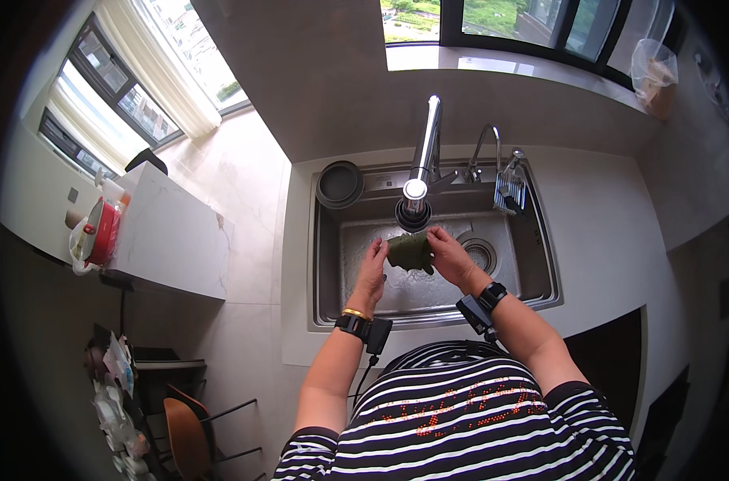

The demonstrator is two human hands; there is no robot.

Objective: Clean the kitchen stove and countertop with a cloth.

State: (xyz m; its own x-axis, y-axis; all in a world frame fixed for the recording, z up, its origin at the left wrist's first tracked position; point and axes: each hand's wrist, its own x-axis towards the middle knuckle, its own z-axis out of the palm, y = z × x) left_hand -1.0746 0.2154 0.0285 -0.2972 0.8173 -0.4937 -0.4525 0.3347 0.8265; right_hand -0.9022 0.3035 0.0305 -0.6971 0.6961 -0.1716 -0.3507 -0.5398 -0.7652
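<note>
A dark green cloth [410, 252] is stretched between my two hands, under the spout of the chrome faucet [424, 150]. My left hand [372, 270] pinches its left edge. My right hand [452, 255] grips its right edge, with the fingertips near the top corner. Both hands are over the stainless steel sink [364, 288], whose bottom looks wet. The round drain strainer [479, 255] shows just right of my right hand. Folds hide part of the cloth.
Dark round dishes [340, 184] sit on the sink's back left corner. A wire rack [510, 192] hangs at the right, near a small curved tap [488, 147]. Pale countertop [599, 228] surrounds the sink. Farther left are a marble-patterned counter [172, 234], a red pot [103, 231] and a chair [187, 430].
</note>
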